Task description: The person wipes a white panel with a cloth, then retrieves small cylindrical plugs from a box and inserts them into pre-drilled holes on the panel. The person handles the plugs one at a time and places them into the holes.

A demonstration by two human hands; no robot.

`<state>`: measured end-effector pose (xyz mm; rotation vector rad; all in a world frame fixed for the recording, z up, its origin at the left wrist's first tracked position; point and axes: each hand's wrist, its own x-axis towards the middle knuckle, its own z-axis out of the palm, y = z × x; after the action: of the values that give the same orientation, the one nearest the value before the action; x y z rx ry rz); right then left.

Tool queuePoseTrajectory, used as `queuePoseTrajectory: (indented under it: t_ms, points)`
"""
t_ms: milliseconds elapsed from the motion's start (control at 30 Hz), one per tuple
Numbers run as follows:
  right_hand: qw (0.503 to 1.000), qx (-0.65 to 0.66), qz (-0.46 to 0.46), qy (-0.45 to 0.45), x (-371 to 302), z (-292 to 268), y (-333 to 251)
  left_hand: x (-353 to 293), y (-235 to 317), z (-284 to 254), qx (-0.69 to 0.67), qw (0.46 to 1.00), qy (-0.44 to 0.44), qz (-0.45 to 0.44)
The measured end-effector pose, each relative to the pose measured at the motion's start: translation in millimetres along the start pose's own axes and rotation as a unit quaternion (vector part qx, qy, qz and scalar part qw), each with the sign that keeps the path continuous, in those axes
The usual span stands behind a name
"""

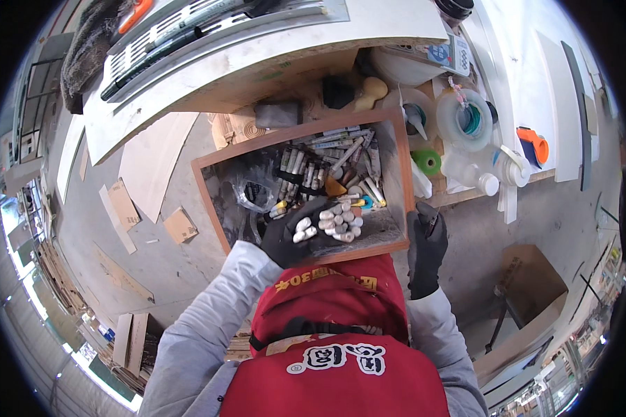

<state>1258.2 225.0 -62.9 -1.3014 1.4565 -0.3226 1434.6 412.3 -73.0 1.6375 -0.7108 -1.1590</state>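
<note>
A shallow wooden box (301,139) with a brown rim lies tilted in front of me. Inside are many marker-like sticks (341,154), some in dark bundles, and a cluster of white-ended sticks (339,222) near the front. My left hand (285,235), black-gloved, reaches over the front rim with its fingers curled round a few white-ended sticks. Just outside the right front corner is my right hand (426,242), also black-gloved and closed; a small dark thing shows at its fingers, too small to name. Crumpled clear plastic (259,189) lies left in the box.
Behind the box stands a white-topped board (257,55) carrying metal strips. On the right are clear tape rolls (464,121), a green roll (428,162), white bottles (485,182) and an orange tool (533,147). A cardboard box (532,278) stands at lower right; board offcuts (181,225) lie left.
</note>
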Motion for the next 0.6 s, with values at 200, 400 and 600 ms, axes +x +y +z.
queuePoseTrajectory:
  t_ms: [200,400,600]
  points:
    - [0.985,-0.156,-0.068,-0.012,3,-1,1,-21,3,15,-0.122,0.991,0.025,-0.045]
    - [0.997,-0.039,-0.059,-0.007,4,2,3,-23,-9,22,-0.179,0.982,0.051,0.012]
    - [0.997,-0.006,-0.064,-0.042,7,-1,8,-24,6,17,-0.036,0.995,0.061,0.076]
